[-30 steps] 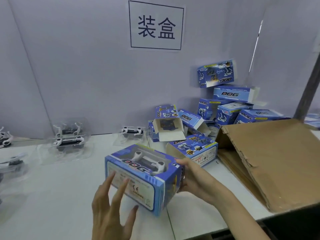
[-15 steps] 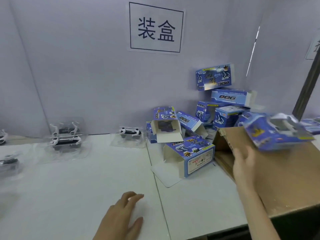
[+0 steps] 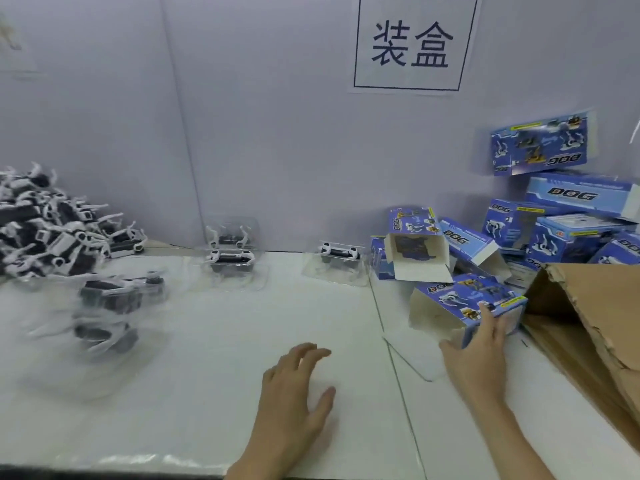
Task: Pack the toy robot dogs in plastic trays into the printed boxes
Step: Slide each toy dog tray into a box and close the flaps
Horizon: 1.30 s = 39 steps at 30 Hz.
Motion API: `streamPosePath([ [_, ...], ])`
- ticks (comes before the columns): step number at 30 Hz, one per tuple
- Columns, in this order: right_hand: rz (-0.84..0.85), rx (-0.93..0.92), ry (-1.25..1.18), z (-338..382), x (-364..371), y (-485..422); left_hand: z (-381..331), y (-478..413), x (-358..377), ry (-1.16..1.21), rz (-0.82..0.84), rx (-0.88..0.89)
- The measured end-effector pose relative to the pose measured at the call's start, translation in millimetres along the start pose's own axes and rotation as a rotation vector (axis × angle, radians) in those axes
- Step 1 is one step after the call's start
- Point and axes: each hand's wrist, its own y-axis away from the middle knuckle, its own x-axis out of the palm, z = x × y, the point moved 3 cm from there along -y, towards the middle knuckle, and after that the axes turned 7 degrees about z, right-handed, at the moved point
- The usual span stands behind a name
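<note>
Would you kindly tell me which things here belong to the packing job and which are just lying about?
Job: open printed box the right hand touches; toy dogs in clear trays; stacked printed boxes.
Lying about: torn cardboard sheet; wall sign.

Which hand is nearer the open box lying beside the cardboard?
Right. The right hand is at the box's near end, fingers touching it. The left hand is over the table, off to the box's left and apart from it.
</note>
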Motion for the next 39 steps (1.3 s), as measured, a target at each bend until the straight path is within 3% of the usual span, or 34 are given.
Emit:
streamPosePath([
  [6, -0.067, 0.040, -0.107, -3.8, -5.5, 8.8, 75.7, 17.8, -129.6, -0.357, -0.603, -0.367],
  [9, -0.076, 0.023, -0.061, 1.9, -4.3, 11.8, 126.2, 42.9, -200.2, -0.461, -0.737, -0.594],
  [12, -0.064, 0.016, -0.025, 4.6, -2.4, 15.7, 179.9, 52.9, -242.2, -0.286, -0.497, -0.798],
  [14, -0.062, 0.001, -0.009, 5.4, -2.7, 15.9, 202.2, 44.3, -244.5, -0.119, -0.258, -0.797],
  [16, -0.055, 0.005, -0.012, 4.4, -2.7, 14.6, 215.3, 36.4, -232.8, -0.085, -0.133, -0.776],
  [22, -0.028, 0.000, -0.034, 4.2, -1.3, 12.8, 215.2, -6.4, -182.3, 0.010, -0.085, -0.635],
  [29, -0.002, 0.011, -0.055, 8.4, -5.1, 14.6, 123.3, -71.3, -70.4, -0.108, 0.020, -0.487],
  [34, 0.000, 0.017, -0.081, 8.6, -6.1, 14.8, 47.7, -88.7, 11.1, -0.220, 0.116, -0.281],
  [39, -0.042, -0.002, -0.163, 5.4, -6.9, 11.4, 22.2, -91.3, 43.8, -0.260, 0.128, -0.214],
])
